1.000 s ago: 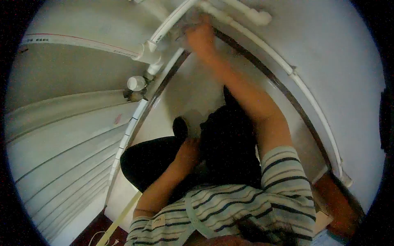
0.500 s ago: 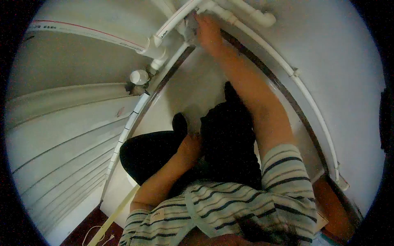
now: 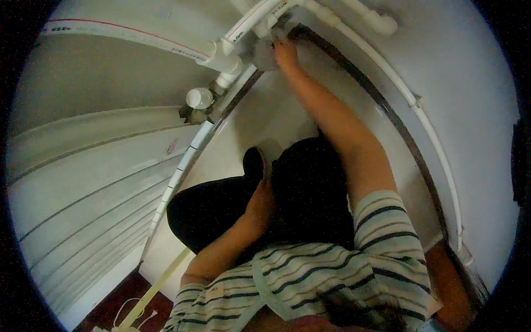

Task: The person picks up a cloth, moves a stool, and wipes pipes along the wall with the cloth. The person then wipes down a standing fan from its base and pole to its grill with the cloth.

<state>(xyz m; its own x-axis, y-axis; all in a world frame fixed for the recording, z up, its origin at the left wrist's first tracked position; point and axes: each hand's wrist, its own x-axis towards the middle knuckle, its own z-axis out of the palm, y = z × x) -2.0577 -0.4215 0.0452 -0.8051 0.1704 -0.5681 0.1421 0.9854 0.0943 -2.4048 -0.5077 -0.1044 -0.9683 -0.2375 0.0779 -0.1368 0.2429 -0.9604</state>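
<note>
A pale grey, blurred thing [image 3: 265, 55] is found in the corner, just beside the fingers of the right hand [image 3: 286, 54], on their left; whether it is touched cannot be made out. By its loose, hazy outline it is judged light and soft, best gathered at its near edge, though its material is too blurred to be named.

Just above it runs the lettered white plastic pipe [image 3: 251, 22], which is judged stiff, smooth and rather slippery, and best gripped around its straight length, away from the joint. Past the right hand, the thin white pipe [image 3: 436, 141] is led along the wall above the dark skirting [image 3: 369, 84].

Whether the right grip is closed or spread is not shown, the fingertips being blurred. The left hand [image 3: 261, 200] is laid between the black-trousered legs [image 3: 312, 193], near the dark shoe [image 3: 254, 162]; its fingers are mostly hidden, so its state cannot be judged.
</note>
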